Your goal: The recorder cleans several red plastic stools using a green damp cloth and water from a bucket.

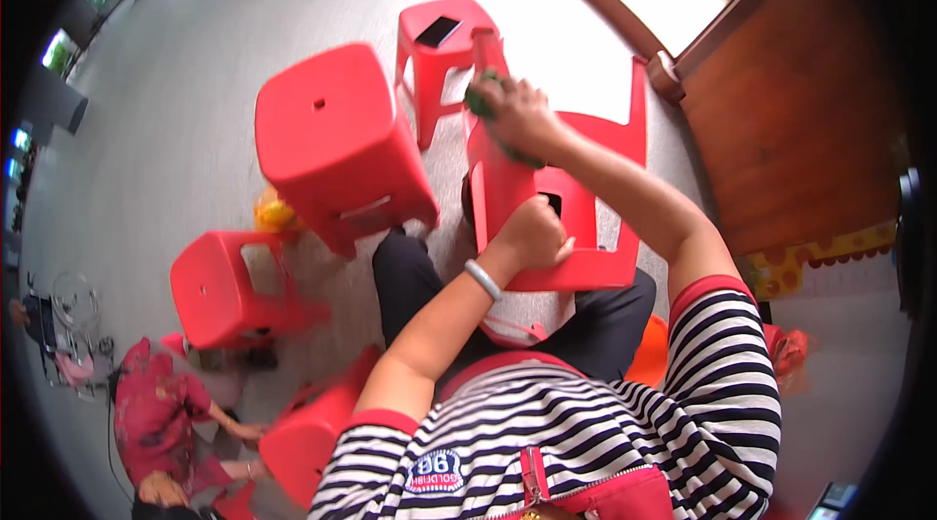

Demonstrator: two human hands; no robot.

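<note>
A red plastic stool lies tipped over at my knees, its legs pointing away from me. My left hand grips the stool by the edge of an opening in its side. In my right hand is a dark green cloth or pad, blurred, against a leg of the same stool. The exact kind of green thing cannot be told. Part of the stool is hidden behind my right forearm.
Left of my knees stands another red stool. Beyond it, a small stool carries a dark flat device. A third stool stands further left. At lower left a person handles a red stool. A wooden door is at right.
</note>
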